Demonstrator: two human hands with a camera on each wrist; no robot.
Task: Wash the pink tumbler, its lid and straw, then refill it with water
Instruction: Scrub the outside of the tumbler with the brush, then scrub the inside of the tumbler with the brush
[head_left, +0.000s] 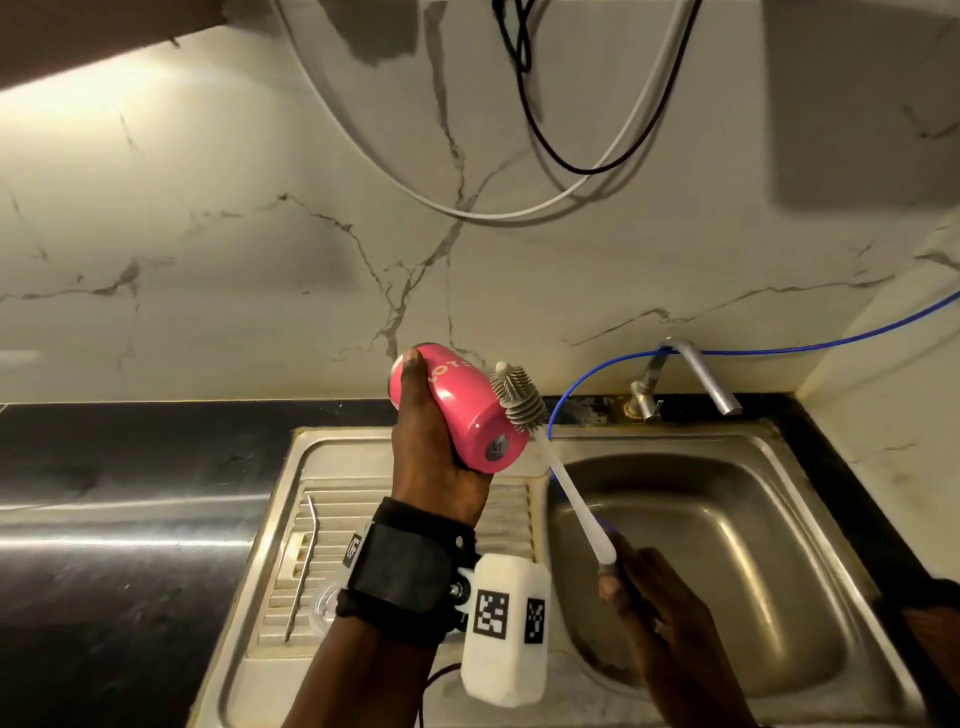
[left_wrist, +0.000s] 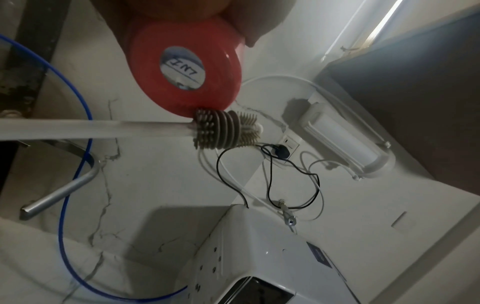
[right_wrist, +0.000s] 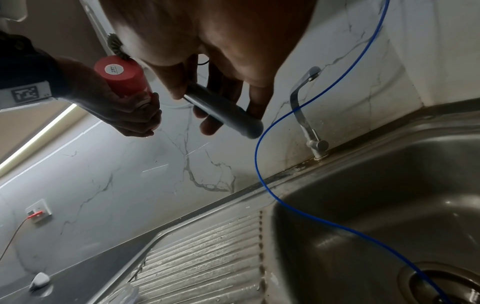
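My left hand (head_left: 431, 441) grips the pink tumbler (head_left: 457, 405) above the sink's drainboard, tilted with its base toward me; the base sticker shows in the left wrist view on the tumbler (left_wrist: 187, 70) and on the tumbler (right_wrist: 122, 78) in the right wrist view. My right hand (head_left: 639, 587) holds the grey handle (right_wrist: 223, 111) of a bottle brush. Its grey bristle head (head_left: 519, 397) touches the tumbler's outer side near the base, seen as the bristle head (left_wrist: 223, 131) from the left wrist. A metal straw (head_left: 304, 566) and a clear lid (head_left: 324, 605) lie on the drainboard.
The steel sink basin (head_left: 727, 545) lies below my right hand, with a tap (head_left: 691, 374) at its back edge. A blue hose (right_wrist: 259, 156) runs down into the drain. Black countertop (head_left: 130, 493) stretches left. Cables hang on the marble wall (head_left: 545, 130).
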